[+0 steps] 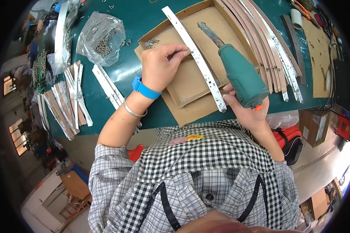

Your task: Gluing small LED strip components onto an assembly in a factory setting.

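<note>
A long, narrow white circuit-board strip (196, 56) with small components slants over a shallow cardboard tray (186, 101). My left hand (159, 64), wearing a blue wristband, pinches the strip's left edge near its middle; whether a small part is also between the fingertips is hidden. My right hand (252, 116) holds a green electric screwdriver (241, 75) from below, its metal bit pointing up and to the left, away from the strip. The right thumb and fingertips lie close to the strip's lower end. Small screws (152, 42) lie in the tray's left corner.
A clear plastic bag of screws (102, 42) lies at the left on the green table (134, 19). Several strips (109, 87) lie nearer me, with more stacks (62, 108) further left. Long curved strips (260, 46) line the tray's right side. A white cup (296, 19) stands far right.
</note>
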`<state>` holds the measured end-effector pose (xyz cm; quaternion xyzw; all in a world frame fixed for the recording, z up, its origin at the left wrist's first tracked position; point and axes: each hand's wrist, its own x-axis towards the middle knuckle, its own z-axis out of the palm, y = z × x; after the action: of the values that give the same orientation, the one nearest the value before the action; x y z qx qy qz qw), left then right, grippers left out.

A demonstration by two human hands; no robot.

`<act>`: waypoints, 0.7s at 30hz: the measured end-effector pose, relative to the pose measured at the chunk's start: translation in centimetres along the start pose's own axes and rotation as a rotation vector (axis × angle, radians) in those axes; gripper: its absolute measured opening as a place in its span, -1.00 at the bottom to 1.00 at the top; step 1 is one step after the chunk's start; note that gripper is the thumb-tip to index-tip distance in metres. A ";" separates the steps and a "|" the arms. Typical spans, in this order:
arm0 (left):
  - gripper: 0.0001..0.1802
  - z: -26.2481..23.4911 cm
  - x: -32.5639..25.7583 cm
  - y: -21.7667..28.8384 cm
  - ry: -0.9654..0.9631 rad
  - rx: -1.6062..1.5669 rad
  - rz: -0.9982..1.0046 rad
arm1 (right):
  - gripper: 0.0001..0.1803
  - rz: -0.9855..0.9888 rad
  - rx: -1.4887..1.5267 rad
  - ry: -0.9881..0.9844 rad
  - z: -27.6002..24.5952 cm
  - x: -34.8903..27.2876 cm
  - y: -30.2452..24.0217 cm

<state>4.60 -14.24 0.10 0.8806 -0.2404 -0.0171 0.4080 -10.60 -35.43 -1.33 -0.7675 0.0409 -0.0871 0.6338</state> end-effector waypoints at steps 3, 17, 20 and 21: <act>-0.89 0.0 0.0 0.4 0.019 0.035 0.052 | -0.42 0.001 0.037 0.006 0.1 0.0 0.1; -0.88 -0.3 0.5 0.5 0.024 0.109 0.141 | -0.39 -0.040 -0.001 0.008 -0.1 -0.1 0.7; -0.86 -0.3 0.4 0.5 0.042 0.149 0.185 | -0.39 -0.035 0.010 0.011 0.0 -0.1 0.6; -0.86 -0.3 0.4 0.5 0.052 0.161 0.203 | -0.40 -0.033 0.012 0.015 0.0 -0.1 0.6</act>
<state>4.84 -14.44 0.73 0.8817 -0.3183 0.0662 0.3419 -10.64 -35.56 -1.90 -0.7636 0.0325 -0.1033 0.6365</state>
